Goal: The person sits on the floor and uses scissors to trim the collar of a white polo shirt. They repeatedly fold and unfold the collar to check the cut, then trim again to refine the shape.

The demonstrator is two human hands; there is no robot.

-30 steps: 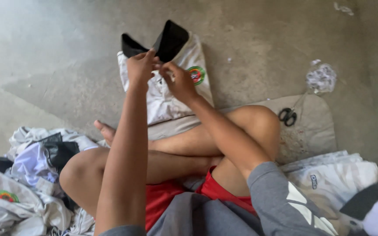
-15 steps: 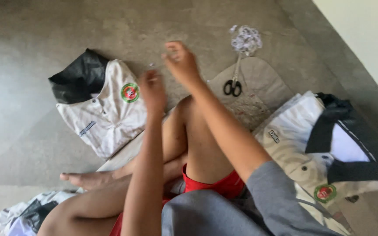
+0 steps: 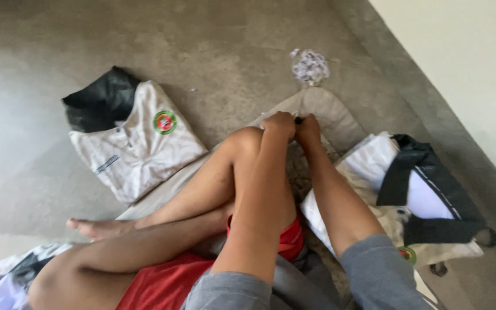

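Both hands, left hand (image 3: 278, 124) and right hand (image 3: 308, 127), pinch a small dark-handled object (image 3: 298, 120), probably scissors: rigid, light; grasp by the handles.

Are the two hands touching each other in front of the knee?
Touching. In the head view the left hand and the right hand press together, with no gap, around a small dark thing.

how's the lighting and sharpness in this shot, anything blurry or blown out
Head view: soft, dim daylight, no hard shadows on the concrete floor; the wall at upper right is brightest, nearly washed out; slight softness overall, and the small dark thing between the left hand and right hand is too blurred to identify; the folded white shirt stays fairly clear.
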